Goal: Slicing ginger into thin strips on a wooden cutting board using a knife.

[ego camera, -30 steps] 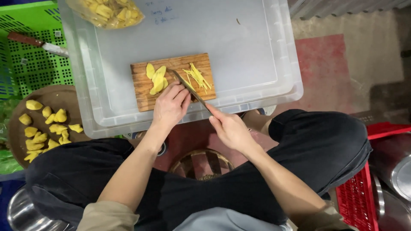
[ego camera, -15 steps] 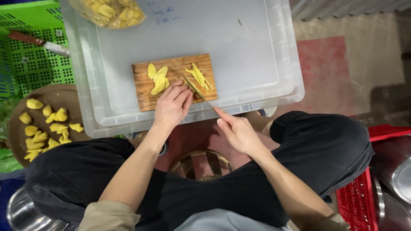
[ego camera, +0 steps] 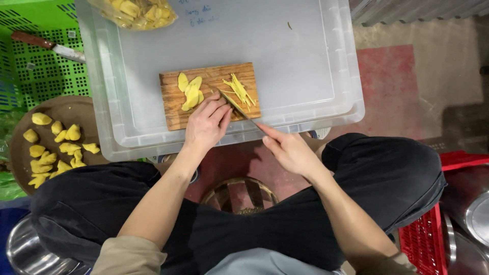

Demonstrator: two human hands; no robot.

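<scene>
A small wooden cutting board (ego camera: 173, 107) lies on an upturned clear plastic bin (ego camera: 305, 66). On the board are flat yellow slices (ego camera: 190, 91) and a pile of thin yellow strips (ego camera: 239, 90). My left hand (ego camera: 206, 125) rests fingertips-down on the board, right beside the knife blade (ego camera: 233, 104). My right hand (ego camera: 288, 150) grips the knife handle at the bin's near edge, with the blade angled up and left between the slices and the strips.
A round brown tray (ego camera: 71, 109) at the left holds several peeled yellow chunks (ego camera: 51, 150). A green crate (ego camera: 35, 66) carries a second knife (ego camera: 48, 46). A clear bag of yellow pieces (ego camera: 135, 11) sits at the bin's far edge. A red crate (ego camera: 423, 239) and metal pots lie at right.
My right hand has drawn back slightly toward me with the knife, then returned; the blade stays by my left fingertips. The strip pile is about the same.
</scene>
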